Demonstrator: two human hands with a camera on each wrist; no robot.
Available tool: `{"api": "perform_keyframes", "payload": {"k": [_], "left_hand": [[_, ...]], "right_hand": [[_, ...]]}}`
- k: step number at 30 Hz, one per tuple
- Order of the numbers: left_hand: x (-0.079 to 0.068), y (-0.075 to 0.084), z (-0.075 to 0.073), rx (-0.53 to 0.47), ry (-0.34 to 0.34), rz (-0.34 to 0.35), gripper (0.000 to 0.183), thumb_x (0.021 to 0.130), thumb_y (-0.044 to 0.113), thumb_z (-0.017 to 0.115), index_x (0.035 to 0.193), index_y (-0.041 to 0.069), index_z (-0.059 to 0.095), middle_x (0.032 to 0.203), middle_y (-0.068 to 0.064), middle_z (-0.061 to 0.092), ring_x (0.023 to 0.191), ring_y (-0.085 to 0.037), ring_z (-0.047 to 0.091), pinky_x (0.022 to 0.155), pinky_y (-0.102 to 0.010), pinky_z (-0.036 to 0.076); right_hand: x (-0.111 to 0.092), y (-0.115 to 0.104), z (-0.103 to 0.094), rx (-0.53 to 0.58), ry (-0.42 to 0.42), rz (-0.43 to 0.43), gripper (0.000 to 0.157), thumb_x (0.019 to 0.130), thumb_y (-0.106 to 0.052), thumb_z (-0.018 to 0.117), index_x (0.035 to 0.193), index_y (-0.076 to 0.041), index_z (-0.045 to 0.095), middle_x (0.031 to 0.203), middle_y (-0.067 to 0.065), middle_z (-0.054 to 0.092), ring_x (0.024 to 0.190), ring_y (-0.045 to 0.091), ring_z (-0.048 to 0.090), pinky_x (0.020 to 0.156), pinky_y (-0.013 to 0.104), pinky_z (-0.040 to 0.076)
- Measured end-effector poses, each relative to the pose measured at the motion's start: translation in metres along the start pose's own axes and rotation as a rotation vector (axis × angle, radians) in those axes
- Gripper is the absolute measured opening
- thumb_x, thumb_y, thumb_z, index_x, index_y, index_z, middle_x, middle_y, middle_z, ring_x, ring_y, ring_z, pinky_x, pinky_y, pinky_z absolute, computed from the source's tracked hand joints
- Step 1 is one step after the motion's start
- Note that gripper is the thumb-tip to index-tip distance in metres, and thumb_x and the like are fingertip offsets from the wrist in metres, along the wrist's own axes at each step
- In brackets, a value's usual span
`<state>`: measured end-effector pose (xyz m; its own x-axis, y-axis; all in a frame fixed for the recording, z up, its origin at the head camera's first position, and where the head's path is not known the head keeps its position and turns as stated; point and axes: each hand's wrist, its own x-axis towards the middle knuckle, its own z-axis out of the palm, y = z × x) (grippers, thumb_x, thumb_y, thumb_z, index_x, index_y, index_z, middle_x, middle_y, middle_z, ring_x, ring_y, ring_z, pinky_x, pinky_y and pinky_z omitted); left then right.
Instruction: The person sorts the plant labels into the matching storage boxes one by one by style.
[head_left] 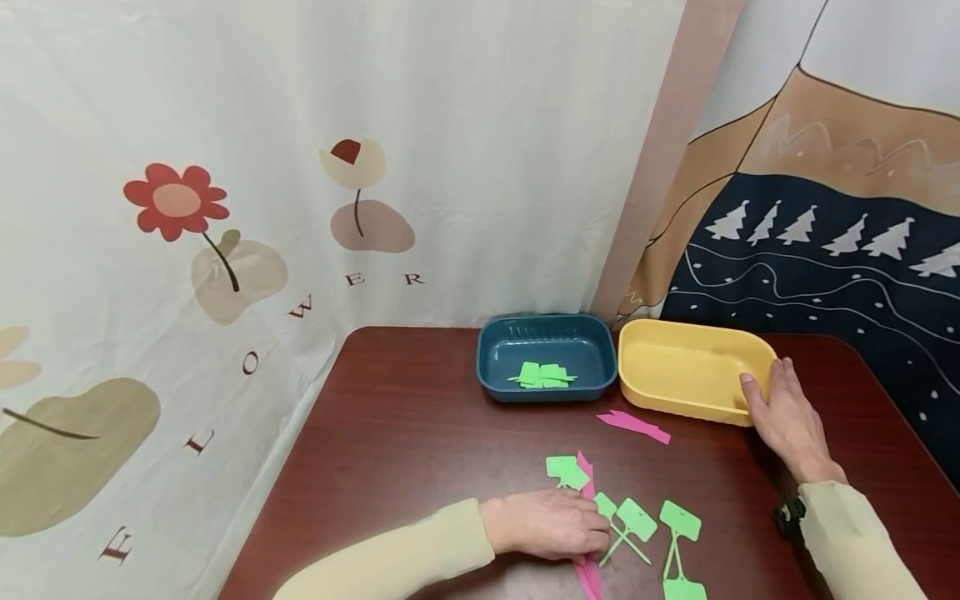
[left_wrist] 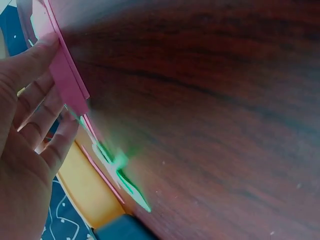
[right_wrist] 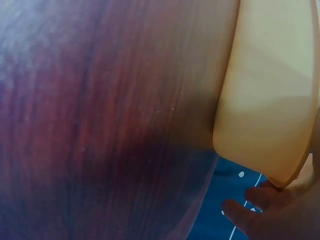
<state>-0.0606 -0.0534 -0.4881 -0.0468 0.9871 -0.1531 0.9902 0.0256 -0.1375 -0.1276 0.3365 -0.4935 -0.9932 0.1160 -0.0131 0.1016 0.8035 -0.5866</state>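
My left hand is low over the table's front, pinching pink pointed plant labels between thumb and fingers. The left wrist view shows the thumb on the near face of the pink labels. Beside that hand lie green plant tags with thin stems, and a few more green tags lie just behind it. My right hand grips the right end of a yellow bin, thumb over the rim and fingers outside. In the right wrist view the bin's corner hides part of the fingers.
A dark blue bin stands left of the yellow one, with several green tags inside. More pink labels lie in front of the bins. Two green tags lie at the front right. Curtains hang behind the brown table.
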Motion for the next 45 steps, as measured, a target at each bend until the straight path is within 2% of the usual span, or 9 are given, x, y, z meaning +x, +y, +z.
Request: {"api": "perform_keyframes", "payload": {"k": [5, 9, 12, 19, 23, 30, 36, 41, 45], "left_hand": [[-0.002, -0.004, 0.001, -0.114, 0.027, -0.016, 0.008, 0.105, 0.025, 0.061, 0.098, 0.026, 0.062, 0.091, 0.018, 0.059, 0.091, 0.001, 0.056, 0.079, -0.013, 0.038], [-0.004, -0.014, -0.001, -0.251, 0.094, -0.037, 0.003, 0.103, 0.026, 0.067, 0.104, 0.026, 0.070, 0.095, 0.018, 0.064, 0.091, 0.005, 0.057, 0.084, -0.011, 0.038], [-0.005, -0.028, -0.007, -0.264, 0.190, -0.089, 0.008, 0.101, 0.027, 0.070, 0.109, 0.026, 0.072, 0.103, 0.017, 0.067, 0.098, 0.003, 0.059, 0.089, -0.011, 0.040], [0.004, -0.069, -0.029, -0.219, 0.523, -0.261, 0.010, 0.094, 0.022, 0.079, 0.103, 0.021, 0.074, 0.099, 0.012, 0.071, 0.095, -0.005, 0.063, 0.080, -0.015, 0.042], [0.017, -0.088, -0.040, -0.193, 0.621, -0.325, 0.012, 0.093, 0.023, 0.080, 0.103, 0.018, 0.075, 0.100, 0.009, 0.072, 0.094, -0.006, 0.063, 0.082, -0.018, 0.044], [0.042, -0.108, -0.049, -0.216, 0.606, -0.472, 0.017, 0.096, 0.027, 0.077, 0.111, 0.019, 0.077, 0.109, 0.008, 0.074, 0.100, -0.007, 0.064, 0.087, -0.017, 0.044], [0.076, -0.120, -0.055, -0.277, 0.564, -0.621, 0.018, 0.095, 0.029, 0.077, 0.112, 0.022, 0.078, 0.107, 0.011, 0.074, 0.095, -0.002, 0.062, 0.086, -0.013, 0.041], [0.106, -0.128, -0.055, -0.344, 0.545, -0.676, 0.019, 0.095, 0.030, 0.077, 0.113, 0.024, 0.078, 0.106, 0.013, 0.075, 0.091, 0.002, 0.061, 0.086, -0.009, 0.042], [0.120, -0.132, -0.050, -0.427, 0.496, -0.751, 0.020, 0.096, 0.031, 0.076, 0.115, 0.026, 0.078, 0.108, 0.014, 0.074, 0.090, 0.004, 0.058, 0.086, -0.007, 0.043]], "right_hand": [[0.003, -0.002, 0.001, 0.006, -0.001, -0.002, 0.088, 0.110, -0.055, 0.022, 0.157, 0.014, -0.006, 0.164, 0.036, -0.014, 0.150, 0.058, 0.000, 0.114, 0.074, 0.012], [0.004, -0.004, 0.001, 0.002, -0.002, -0.002, 0.088, 0.110, -0.055, 0.021, 0.157, 0.014, -0.007, 0.164, 0.035, -0.015, 0.150, 0.057, 0.000, 0.114, 0.074, 0.013], [0.005, -0.003, 0.001, -0.005, -0.002, 0.000, 0.088, 0.110, -0.055, 0.021, 0.157, 0.014, -0.007, 0.164, 0.035, -0.015, 0.150, 0.057, 0.000, 0.113, 0.074, 0.014], [0.006, -0.003, 0.001, -0.013, -0.006, -0.003, 0.089, 0.110, -0.056, 0.021, 0.156, 0.015, -0.007, 0.163, 0.036, -0.014, 0.150, 0.058, 0.000, 0.114, 0.073, 0.013], [0.005, -0.003, 0.002, -0.017, -0.006, -0.002, 0.088, 0.110, -0.055, 0.021, 0.156, 0.016, -0.007, 0.163, 0.037, -0.013, 0.150, 0.057, -0.001, 0.115, 0.073, 0.012], [0.006, -0.003, 0.003, -0.023, -0.006, 0.004, 0.088, 0.110, -0.055, 0.021, 0.156, 0.015, -0.007, 0.163, 0.037, -0.013, 0.150, 0.058, 0.000, 0.115, 0.072, 0.012], [0.002, 0.001, 0.001, -0.017, -0.004, -0.019, 0.087, 0.111, -0.054, 0.021, 0.156, 0.014, -0.008, 0.163, 0.037, -0.014, 0.150, 0.058, -0.001, 0.114, 0.074, 0.013], [-0.003, 0.003, 0.000, -0.001, -0.007, -0.009, 0.088, 0.111, -0.055, 0.021, 0.157, 0.013, -0.010, 0.163, 0.035, -0.017, 0.149, 0.058, -0.003, 0.114, 0.074, 0.010], [-0.003, 0.002, 0.000, 0.007, -0.013, 0.003, 0.089, 0.110, -0.057, 0.021, 0.157, 0.012, -0.010, 0.163, 0.034, -0.018, 0.149, 0.059, -0.003, 0.114, 0.073, 0.009]]}}
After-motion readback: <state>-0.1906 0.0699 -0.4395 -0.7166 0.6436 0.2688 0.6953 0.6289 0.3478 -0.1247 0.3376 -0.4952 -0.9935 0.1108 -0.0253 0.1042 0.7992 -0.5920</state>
